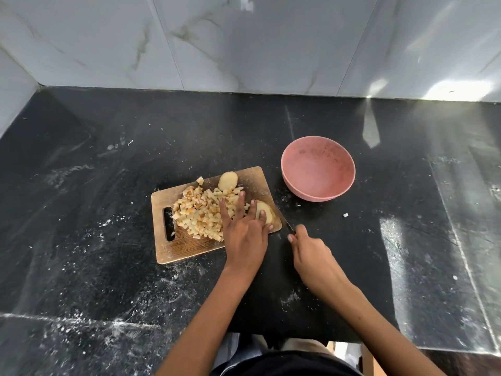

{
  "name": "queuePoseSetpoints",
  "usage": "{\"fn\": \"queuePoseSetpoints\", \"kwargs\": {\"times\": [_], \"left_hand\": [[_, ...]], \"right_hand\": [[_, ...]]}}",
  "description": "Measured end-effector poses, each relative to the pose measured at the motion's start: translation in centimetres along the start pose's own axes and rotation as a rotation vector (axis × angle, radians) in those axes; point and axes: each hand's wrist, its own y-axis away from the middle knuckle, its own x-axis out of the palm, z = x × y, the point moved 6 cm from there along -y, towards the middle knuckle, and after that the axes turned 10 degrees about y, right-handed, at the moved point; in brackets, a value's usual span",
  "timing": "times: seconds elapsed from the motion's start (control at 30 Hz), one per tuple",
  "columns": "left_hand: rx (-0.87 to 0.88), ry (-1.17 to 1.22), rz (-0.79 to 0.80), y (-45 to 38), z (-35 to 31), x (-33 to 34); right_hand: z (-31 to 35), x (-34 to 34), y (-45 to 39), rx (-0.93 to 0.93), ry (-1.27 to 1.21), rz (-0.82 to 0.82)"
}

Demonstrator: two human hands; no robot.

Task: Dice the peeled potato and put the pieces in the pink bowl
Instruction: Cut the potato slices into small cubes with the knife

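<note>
on the wooden cutting board (189, 248), near its right edge: a peeled potato piece (267, 213), pale and rounded, pressed down under the straight fingertips of the left hand (244, 234). left fingers spread flat, some over the potato piece, some reaching onto the heap of diced potato (200, 210) filling the middle of the board. another rounded potato chunk (228, 181) at the far side of the board, touching the heap. just off the board's right corner: the right hand (309, 251), fingers curled round the handle of a knife (288, 226), only a short dark stretch of blade visible, pointing toward the held piece. beyond and to the right of the board, apart from it: the pink bowl (318, 169), upright, no potato inside. one stray cube (345, 215) lying on the black countertop (108, 185) between bowl and right hand. white dust smeared over the countertop; marbled tile wall (244, 42) behind.
</note>
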Motion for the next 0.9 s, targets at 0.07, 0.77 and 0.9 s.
{"fn": "queuePoseSetpoints", "kwargs": {"times": [0.07,0.77,0.9], "left_hand": [[0.003,0.008,-0.013,0.2,0.0,-0.1],[-0.058,0.036,-0.008,0.2,-0.2,-0.4],[-0.056,0.028,-0.003,0.2,-0.1,-0.3]], "right_hand": [[1.0,-0.1,-1.0,-0.012,0.005,-0.005],[1.1,1.1,-1.7,0.068,0.198,0.132],[-0.2,1.9,0.0,0.057,0.204,0.142]]}}
